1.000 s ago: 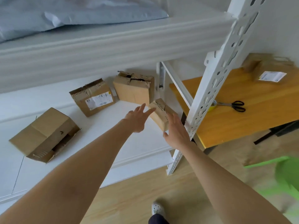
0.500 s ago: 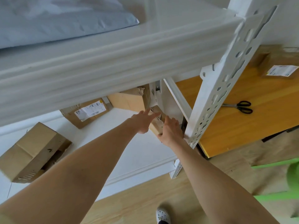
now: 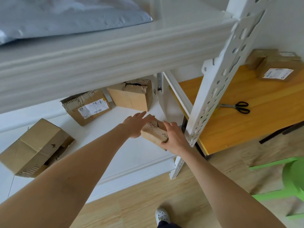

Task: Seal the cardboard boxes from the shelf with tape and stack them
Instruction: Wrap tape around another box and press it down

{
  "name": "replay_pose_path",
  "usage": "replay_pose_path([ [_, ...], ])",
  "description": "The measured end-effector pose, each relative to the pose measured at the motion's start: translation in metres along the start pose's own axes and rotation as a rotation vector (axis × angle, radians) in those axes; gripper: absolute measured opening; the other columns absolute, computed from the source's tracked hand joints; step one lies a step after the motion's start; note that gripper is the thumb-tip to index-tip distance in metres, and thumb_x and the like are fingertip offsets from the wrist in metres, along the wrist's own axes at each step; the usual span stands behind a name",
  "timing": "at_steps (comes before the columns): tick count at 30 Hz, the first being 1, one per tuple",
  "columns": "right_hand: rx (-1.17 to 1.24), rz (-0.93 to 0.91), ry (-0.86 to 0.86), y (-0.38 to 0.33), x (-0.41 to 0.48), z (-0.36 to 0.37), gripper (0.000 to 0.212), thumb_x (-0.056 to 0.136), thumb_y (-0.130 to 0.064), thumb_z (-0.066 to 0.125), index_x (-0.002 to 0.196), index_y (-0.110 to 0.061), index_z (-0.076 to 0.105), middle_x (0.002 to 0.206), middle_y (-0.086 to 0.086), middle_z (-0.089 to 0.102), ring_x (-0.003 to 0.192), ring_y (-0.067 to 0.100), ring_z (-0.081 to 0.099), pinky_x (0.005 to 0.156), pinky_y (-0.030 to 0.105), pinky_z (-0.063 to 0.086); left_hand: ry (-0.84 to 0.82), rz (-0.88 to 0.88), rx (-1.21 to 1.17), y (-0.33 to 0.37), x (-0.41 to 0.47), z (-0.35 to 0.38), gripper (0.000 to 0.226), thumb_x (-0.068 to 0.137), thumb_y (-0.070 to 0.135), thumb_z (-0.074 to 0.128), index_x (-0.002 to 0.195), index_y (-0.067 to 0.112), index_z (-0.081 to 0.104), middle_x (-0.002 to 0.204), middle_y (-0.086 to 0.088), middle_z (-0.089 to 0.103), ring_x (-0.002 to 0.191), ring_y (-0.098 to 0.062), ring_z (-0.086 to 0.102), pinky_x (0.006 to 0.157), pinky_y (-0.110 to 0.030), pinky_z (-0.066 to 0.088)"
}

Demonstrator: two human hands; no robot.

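A small cardboard box (image 3: 153,134) sits near the right front of the white lower shelf (image 3: 125,155). My left hand (image 3: 135,125) lies against its left side with straight fingers. My right hand (image 3: 174,137) grips its right end, thumb under the near corner. Three more boxes rest on the shelf: a large open one (image 3: 35,148) at the left, a labelled one (image 3: 87,107) behind, and a torn one (image 3: 131,96) at the back. Two boxes (image 3: 276,68) lie on the orange table (image 3: 246,122) at the right.
Black-handled scissors (image 3: 238,106) lie on the orange table beside the perforated white shelf post (image 3: 218,83). An upper shelf (image 3: 115,51) overhangs, carrying a grey plastic mailer (image 3: 65,15). A green stool (image 3: 292,176) stands on the wooden floor at right. My shoe (image 3: 162,215) shows below.
The small box has come forward toward the shelf's front edge between my hands. My right hand has closed around its end. My view has dropped, showing more of the back boxes.
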State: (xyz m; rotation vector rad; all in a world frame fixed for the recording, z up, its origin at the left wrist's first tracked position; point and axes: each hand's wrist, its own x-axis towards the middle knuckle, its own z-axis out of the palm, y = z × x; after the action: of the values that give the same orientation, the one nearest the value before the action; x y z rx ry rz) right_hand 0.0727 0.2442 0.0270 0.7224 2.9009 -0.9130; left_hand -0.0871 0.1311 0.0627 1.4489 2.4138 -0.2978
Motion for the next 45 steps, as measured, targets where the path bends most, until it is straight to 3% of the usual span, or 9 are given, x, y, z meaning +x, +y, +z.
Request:
replay_pose_path([
  [5, 0.108, -0.066, -0.055, -0.003, -0.043, -0.003, 0.083, 0.081, -0.022, 0.075, 0.150, -0.019, 0.028, 0.138, 0.006, 0.036, 0.126, 0.023, 0.043, 0.100, 0.030, 0.042, 0.009, 0.049, -0.115, 0.001, -0.040, 0.021, 0.091, 0.086, 0.019, 0.069, 0.151, 0.037, 0.007, 0.156, -0.002, 0.020, 0.136, -0.028, 0.036, 0.102, -0.043, 0.043],
  [8, 0.162, -0.069, -0.055, -0.004, -0.074, -0.002, 0.080, 0.081, -0.019, 0.076, 0.148, -0.021, 0.034, 0.138, 0.003, 0.038, 0.126, 0.018, 0.044, 0.101, 0.031, 0.044, 0.023, 0.074, -0.206, 0.013, -0.062, 0.033, 0.091, 0.085, 0.022, 0.070, 0.149, 0.037, 0.008, 0.132, -0.004, 0.047, 0.118, -0.027, 0.051, 0.093, -0.041, 0.047],
  [11, 0.169, -0.053, -0.077, -0.003, -0.109, 0.002, 0.077, 0.080, -0.017, 0.076, 0.146, -0.023, 0.036, 0.137, 0.000, 0.041, 0.126, 0.014, 0.044, 0.104, 0.030, 0.040, 0.001, 0.095, -0.235, 0.029, -0.083, 0.049, 0.090, 0.083, 0.024, 0.071, 0.149, 0.036, 0.011, 0.123, -0.004, 0.055, 0.114, -0.026, 0.052, 0.093, -0.041, 0.046],
  [18, 0.099, 0.024, -0.042, 0.027, -0.192, 0.004, 0.081, 0.078, -0.019, 0.078, 0.147, -0.020, 0.036, 0.141, 0.000, 0.039, 0.131, 0.014, 0.038, 0.110, 0.034, 0.036, 0.013, 0.249, -0.385, 0.096, -0.107, 0.072, 0.080, 0.068, 0.017, 0.080, 0.132, 0.029, 0.034, 0.119, 0.002, 0.048, 0.101, -0.021, 0.054, 0.084, -0.037, 0.051],
  [25, 0.037, 0.174, 0.030, 0.092, -0.239, -0.037, 0.086, 0.079, -0.021, 0.075, 0.151, -0.024, 0.029, 0.148, -0.004, 0.032, 0.135, 0.014, 0.033, 0.110, 0.039, 0.038, 0.082, 0.389, -0.375, 0.186, -0.081, 0.054, 0.080, 0.063, 0.017, 0.079, 0.130, 0.024, 0.036, 0.117, 0.004, 0.047, 0.093, -0.018, 0.054, 0.073, -0.029, 0.051],
  [35, -0.032, 0.189, 0.105, 0.227, -0.201, -0.130, 0.080, 0.085, -0.013, 0.067, 0.152, -0.028, 0.026, 0.161, -0.006, 0.011, 0.148, 0.016, 0.014, 0.114, 0.040, 0.034, 0.127, 0.297, -0.456, 0.298, 0.032, 0.006, 0.082, 0.062, 0.019, 0.080, 0.130, 0.020, 0.035, 0.115, -0.002, 0.045, 0.091, -0.019, 0.049, 0.071, -0.032, 0.045],
  [40, -0.078, 0.105, 0.081, 0.301, -0.168, -0.184, 0.075, 0.094, -0.011, 0.058, 0.154, -0.033, 0.020, 0.163, -0.010, 0.002, 0.149, 0.014, 0.013, 0.102, 0.036, 0.046, 0.104, 0.176, -0.523, 0.352, 0.092, -0.019, 0.086, 0.064, 0.023, 0.082, 0.134, 0.016, 0.033, 0.117, -0.004, 0.043, 0.091, -0.017, 0.043, 0.070, -0.029, 0.038],
  [42, -0.059, 0.063, 0.065, 0.323, -0.148, -0.202, 0.073, 0.096, -0.009, 0.055, 0.155, -0.033, 0.017, 0.163, -0.009, 0.000, 0.144, 0.016, 0.027, 0.084, 0.027, 0.051, 0.115, 0.123, -0.529, 0.364, 0.115, -0.032, 0.085, 0.064, 0.024, 0.082, 0.134, 0.017, 0.033, 0.118, -0.004, 0.042, 0.091, -0.017, 0.043, 0.071, -0.030, 0.039],
  [45, -0.053, 0.034, 0.029, 0.351, -0.111, -0.217, 0.073, 0.098, -0.008, 0.051, 0.155, -0.033, 0.012, 0.164, -0.008, -0.003, 0.112, 0.017, 0.053, 0.054, 0.010, 0.036, 0.121, 0.048, -0.538, 0.371, 0.149, -0.048, 0.082, 0.065, 0.026, 0.082, 0.132, 0.018, 0.034, 0.115, -0.003, 0.042, 0.091, -0.019, 0.046, 0.071, -0.032, 0.043],
])
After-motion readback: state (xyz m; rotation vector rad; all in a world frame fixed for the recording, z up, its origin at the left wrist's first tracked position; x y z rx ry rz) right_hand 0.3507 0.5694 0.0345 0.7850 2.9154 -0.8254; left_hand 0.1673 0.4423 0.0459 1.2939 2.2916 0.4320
